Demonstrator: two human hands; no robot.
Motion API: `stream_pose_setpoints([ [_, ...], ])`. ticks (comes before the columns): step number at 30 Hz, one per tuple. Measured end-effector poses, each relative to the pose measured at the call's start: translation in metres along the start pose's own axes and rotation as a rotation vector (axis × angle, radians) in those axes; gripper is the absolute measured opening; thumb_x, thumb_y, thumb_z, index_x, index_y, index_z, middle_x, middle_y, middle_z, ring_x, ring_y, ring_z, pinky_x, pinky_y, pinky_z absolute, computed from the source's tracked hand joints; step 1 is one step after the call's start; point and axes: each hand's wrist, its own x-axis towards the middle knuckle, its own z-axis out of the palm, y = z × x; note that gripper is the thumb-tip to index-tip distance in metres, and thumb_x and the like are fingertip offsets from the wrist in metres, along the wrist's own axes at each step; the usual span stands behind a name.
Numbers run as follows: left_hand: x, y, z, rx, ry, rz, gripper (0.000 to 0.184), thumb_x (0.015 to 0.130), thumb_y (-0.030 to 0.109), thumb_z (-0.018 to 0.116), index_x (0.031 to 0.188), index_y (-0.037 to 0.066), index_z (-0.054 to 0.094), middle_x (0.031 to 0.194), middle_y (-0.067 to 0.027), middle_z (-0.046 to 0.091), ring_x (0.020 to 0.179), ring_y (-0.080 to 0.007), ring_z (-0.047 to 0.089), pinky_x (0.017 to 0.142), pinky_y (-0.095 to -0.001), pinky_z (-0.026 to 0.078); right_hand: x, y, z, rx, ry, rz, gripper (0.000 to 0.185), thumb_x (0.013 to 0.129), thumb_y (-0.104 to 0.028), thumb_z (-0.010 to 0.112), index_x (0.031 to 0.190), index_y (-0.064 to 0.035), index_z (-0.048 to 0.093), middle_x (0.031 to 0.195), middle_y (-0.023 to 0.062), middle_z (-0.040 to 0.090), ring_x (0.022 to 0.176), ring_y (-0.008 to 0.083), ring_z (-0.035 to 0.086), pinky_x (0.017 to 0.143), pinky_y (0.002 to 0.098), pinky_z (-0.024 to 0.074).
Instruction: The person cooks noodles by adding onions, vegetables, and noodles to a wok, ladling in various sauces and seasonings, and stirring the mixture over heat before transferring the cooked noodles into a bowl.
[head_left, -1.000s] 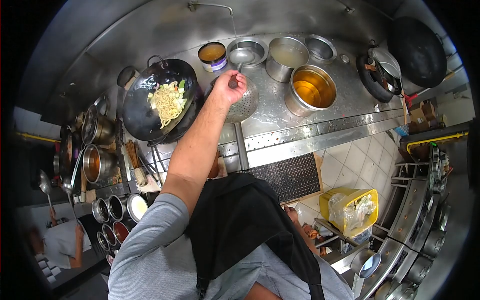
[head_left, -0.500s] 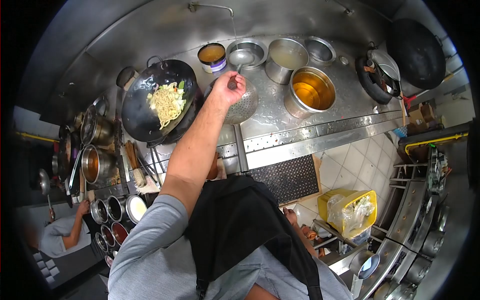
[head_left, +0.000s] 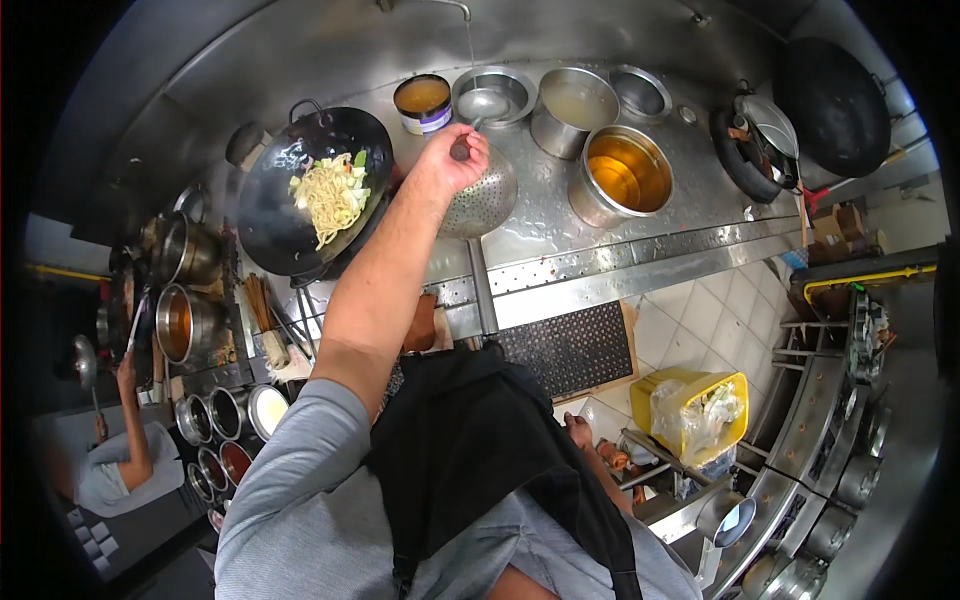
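My left hand point(head_left: 460, 162) is closed around the dark handle end of a metal ladle. The ladle's bowl point(head_left: 484, 104) lies over a round metal basin point(head_left: 523, 94), beneath a thin stream from the tap point(head_left: 463, 12). Below the hand rests a large perforated strainer point(head_left: 484, 203), its long handle pointing toward me. To the left, a black wok point(head_left: 268, 222) holds noodles with pale and green vegetables point(head_left: 333, 197). My right hand point(head_left: 578, 430) hangs low beside the black apron point(head_left: 470, 440); its finger pose is too small to make out.
An open tub point(head_left: 423, 97), a pot of cloudy liquid point(head_left: 574, 108) and a pot of amber liquid point(head_left: 625, 176) stand on the steel counter. A yellow bin point(head_left: 735, 425) is at the lower right. Another person's arm point(head_left: 133, 430) reaches toward pots at the left.
The view has shifted slightly. My left hand still grips the ladle, its bowl now a little lower relative to the basin. At the left, the other person's arm has risen toward the pots.
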Motion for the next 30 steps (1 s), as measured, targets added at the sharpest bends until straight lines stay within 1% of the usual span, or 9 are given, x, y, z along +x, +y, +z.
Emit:
stream_pose_setpoints([
  [4, -0.02, 0.003, 0.004, 0.004, 0.003, 0.023, 0.01, 0.093, 0.008, 0.052, 0.093, 0.0, 0.047, 0.073, -0.0029, 0.051, 0.058, -0.0127, 0.054, 0.048, -0.0236, 0.042, -0.005, 0.005, 0.008, -0.007, 0.014, 0.017, 0.052, 0.102, -0.046, 0.052, 0.128, -0.0013, 0.053, 0.098, 0.0171, 0.071, 0.067, 0.0219, 0.069, 0.051, 0.0332, 0.0549],
  [7, -0.055, 0.009, 0.004, 0.058, -0.025, 0.052, 0.022, 0.093, 0.007, 0.053, 0.108, -0.008, 0.046, 0.075, -0.0037, 0.051, 0.058, -0.0122, 0.054, 0.046, -0.0226, 0.041, -0.014, 0.005, 0.017, -0.031, -0.004, 0.02, 0.052, 0.102, -0.046, 0.051, 0.127, -0.001, 0.053, 0.098, 0.0169, 0.071, 0.067, 0.0217, 0.069, 0.052, 0.0332, 0.0551],
  [10, -0.102, 0.026, -0.002, 0.041, -0.127, -0.025, 0.013, 0.09, 0.006, 0.057, 0.096, -0.004, 0.05, 0.074, -0.003, 0.054, 0.057, -0.0117, 0.055, 0.046, -0.0233, 0.04, -0.016, -0.001, 0.029, -0.062, -0.005, 0.0, 0.052, 0.102, -0.046, 0.051, 0.128, -0.0013, 0.052, 0.098, 0.017, 0.071, 0.066, 0.0216, 0.069, 0.051, 0.0333, 0.0552],
  [11, -0.123, 0.03, -0.004, 0.046, -0.172, -0.021, 0.024, 0.091, 0.007, 0.059, 0.106, -0.01, 0.05, 0.076, -0.0024, 0.054, 0.058, -0.0098, 0.054, 0.045, -0.0218, 0.038, -0.012, 0.002, 0.035, -0.071, -0.007, -0.013, 0.052, 0.102, -0.046, 0.051, 0.128, -0.0015, 0.051, 0.098, 0.017, 0.071, 0.066, 0.0216, 0.069, 0.051, 0.0333, 0.0552],
  [15, -0.211, 0.05, -0.015, 0.11, -0.21, 0.046, 0.03, 0.094, 0.011, 0.058, 0.115, -0.01, 0.05, 0.08, -0.0017, 0.053, 0.059, -0.0078, 0.052, 0.044, -0.0208, 0.036, 0.006, -0.004, 0.052, -0.079, -0.029, -0.054, 0.051, 0.102, -0.046, 0.051, 0.129, -0.0027, 0.051, 0.099, 0.0171, 0.07, 0.066, 0.0214, 0.068, 0.05, 0.0327, 0.0544],
  [21, -0.317, 0.083, -0.031, 0.61, 0.125, 0.224, 0.018, 0.098, 0.017, 0.053, 0.113, 0.007, 0.056, 0.075, 0.0028, 0.052, 0.054, -0.0067, 0.049, 0.04, -0.0223, 0.033, 0.012, -0.04, 0.072, -0.082, -0.073, -0.165, 0.05, 0.102, -0.047, 0.051, 0.127, -0.0042, 0.053, 0.095, 0.0139, 0.07, 0.067, 0.0206, 0.068, 0.052, 0.0319, 0.0549],
  [24, -0.347, 0.097, -0.048, 0.93, 0.359, 0.334, 0.015, 0.097, 0.017, 0.054, 0.111, 0.011, 0.055, 0.073, 0.0035, 0.053, 0.052, -0.0065, 0.049, 0.039, -0.0228, 0.033, 0.019, -0.048, 0.086, -0.007, -0.096, -0.111, 0.05, 0.101, -0.047, 0.051, 0.126, -0.004, 0.054, 0.092, 0.0126, 0.07, 0.066, 0.02, 0.068, 0.052, 0.0318, 0.0547],
  [28, -0.372, 0.112, -0.08, 1.166, 0.456, 0.418, 0.021, 0.097, 0.015, 0.053, 0.117, 0.011, 0.052, 0.07, 0.0043, 0.05, 0.045, -0.0051, 0.044, 0.037, -0.0221, 0.032, -0.002, -0.074, 0.1, -0.096, -0.08, -0.111, 0.051, 0.101, -0.048, 0.052, 0.126, -0.0041, 0.054, 0.089, 0.0112, 0.069, 0.065, 0.019, 0.067, 0.052, 0.0332, 0.0549],
  [30, -0.375, 0.118, -0.101, 1.297, 0.557, 0.496, 0.042, 0.094, 0.013, 0.056, 0.135, 0.007, 0.047, 0.068, 0.0028, 0.05, 0.042, -0.0073, 0.044, 0.036, -0.0238, 0.033, -0.005, -0.076, 0.104, -0.107, -0.079, -0.128, 0.051, 0.1, -0.048, 0.053, 0.126, -0.0046, 0.054, 0.09, 0.011, 0.068, 0.065, 0.0187, 0.067, 0.052, 0.0337, 0.0548],
])
